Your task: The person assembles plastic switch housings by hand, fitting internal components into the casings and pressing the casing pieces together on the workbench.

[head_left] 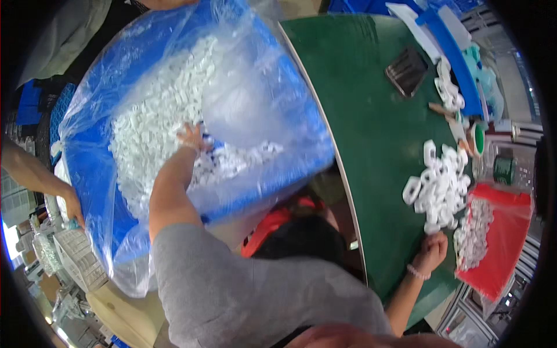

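My left hand (192, 138) reaches into a big blue crate (316, 130) lined with a clear plastic bag (243, 110). Its fingers are spread over a heap of small white plastic parts (156, 130), touching them. On the green table (371, 116) to the right rests my right hand (434, 249), curled closed, with a beaded bracelet at the wrist. Whatever it may hold is hidden. Just beyond its knuckles lies a loose pile of white link-shaped parts (444, 188). A red bin (502, 243) holding more white parts (474, 235) stands right beside it.
Another person's hand (72, 206) is at the crate's left side, and another arm (165, 3) shows at the far edge. A dark tray (407, 71), a blue strip-like holder (458, 64) and a roll of tape (477, 139) lie on the table's far right.
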Demonstrator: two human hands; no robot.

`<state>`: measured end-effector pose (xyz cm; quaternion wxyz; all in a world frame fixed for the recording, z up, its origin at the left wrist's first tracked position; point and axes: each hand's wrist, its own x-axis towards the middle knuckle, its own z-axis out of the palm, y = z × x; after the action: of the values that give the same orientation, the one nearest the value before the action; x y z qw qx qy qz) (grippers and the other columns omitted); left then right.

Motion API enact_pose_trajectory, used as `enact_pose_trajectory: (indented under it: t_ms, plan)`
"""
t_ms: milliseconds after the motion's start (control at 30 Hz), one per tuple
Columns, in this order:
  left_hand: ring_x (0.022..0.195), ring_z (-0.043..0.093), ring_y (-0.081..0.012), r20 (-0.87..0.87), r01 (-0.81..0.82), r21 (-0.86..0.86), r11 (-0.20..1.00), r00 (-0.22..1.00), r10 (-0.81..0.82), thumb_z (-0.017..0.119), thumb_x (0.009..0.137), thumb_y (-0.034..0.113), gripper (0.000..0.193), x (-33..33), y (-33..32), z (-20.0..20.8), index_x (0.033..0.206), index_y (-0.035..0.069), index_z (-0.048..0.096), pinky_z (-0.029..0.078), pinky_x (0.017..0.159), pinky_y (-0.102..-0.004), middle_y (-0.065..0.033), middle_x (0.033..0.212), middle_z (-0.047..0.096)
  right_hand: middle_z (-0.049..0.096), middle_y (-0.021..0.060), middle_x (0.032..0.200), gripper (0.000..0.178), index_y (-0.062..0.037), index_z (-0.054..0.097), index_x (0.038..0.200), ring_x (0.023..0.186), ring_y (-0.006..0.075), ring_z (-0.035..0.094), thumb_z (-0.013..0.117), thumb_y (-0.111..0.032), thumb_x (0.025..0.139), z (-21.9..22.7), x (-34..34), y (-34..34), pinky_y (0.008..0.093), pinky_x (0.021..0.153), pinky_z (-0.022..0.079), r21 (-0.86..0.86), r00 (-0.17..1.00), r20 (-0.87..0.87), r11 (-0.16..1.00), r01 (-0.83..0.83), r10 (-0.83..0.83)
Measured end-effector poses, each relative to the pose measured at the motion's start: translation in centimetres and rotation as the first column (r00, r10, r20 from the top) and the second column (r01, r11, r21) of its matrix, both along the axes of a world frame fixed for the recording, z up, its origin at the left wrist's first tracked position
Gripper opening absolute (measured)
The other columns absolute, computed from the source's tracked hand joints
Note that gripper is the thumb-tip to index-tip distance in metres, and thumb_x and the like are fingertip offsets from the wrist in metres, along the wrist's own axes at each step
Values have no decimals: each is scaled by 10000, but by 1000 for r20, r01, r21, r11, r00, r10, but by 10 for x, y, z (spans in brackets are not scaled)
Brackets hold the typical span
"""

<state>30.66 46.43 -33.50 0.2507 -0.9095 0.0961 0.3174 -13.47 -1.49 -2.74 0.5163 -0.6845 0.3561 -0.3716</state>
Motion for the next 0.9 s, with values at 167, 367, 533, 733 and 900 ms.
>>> enact_pose_trajectory:
  t_ms: [167,367,533,733,900]
  plan:
    - [1290,46,-454,-7,-197,-100,975,980,197,697,628,483,937,-10,-10,52,1369,337,142,275,947,-604,-141,1441,20,410,14,628,176,-46,439,647,463,51,302,354,73,745,0,4,1,170,412,218,31,999,-23,998,-47,47]
    - [1102,423,-438,-94,12,-440,898,994,-59,730,591,399,816,-44,1,26,1292,196,366,404,920,-398,-288,1308,233,401,13,625,175,-41,443,658,464,56,298,358,70,763,2,5,-4,174,414,218,41,998,21,997,-58,58]
    - [1098,436,-407,-152,-36,-429,902,988,-33,737,550,451,867,-47,9,11,1274,174,350,399,899,-427,-264,1171,433,411,15,624,174,-40,444,658,460,56,299,356,77,751,-7,12,-3,173,411,219,70,996,36,994,-88,85]
    - [1048,514,-343,-211,34,-586,810,958,-193,725,525,417,890,-38,55,-72,1256,70,355,408,894,-413,-192,1170,507,425,18,585,195,-37,453,636,434,51,309,321,94,696,-6,12,-2,174,386,215,71,999,39,997,-19,17]
    - [994,545,-357,-274,-25,-562,827,949,-158,711,484,475,835,-35,2,-88,1185,109,446,448,848,-384,-206,1085,553,420,-1,520,205,-31,474,587,432,64,337,324,93,653,-1,5,-2,188,385,234,111,994,-27,987,112,-110]
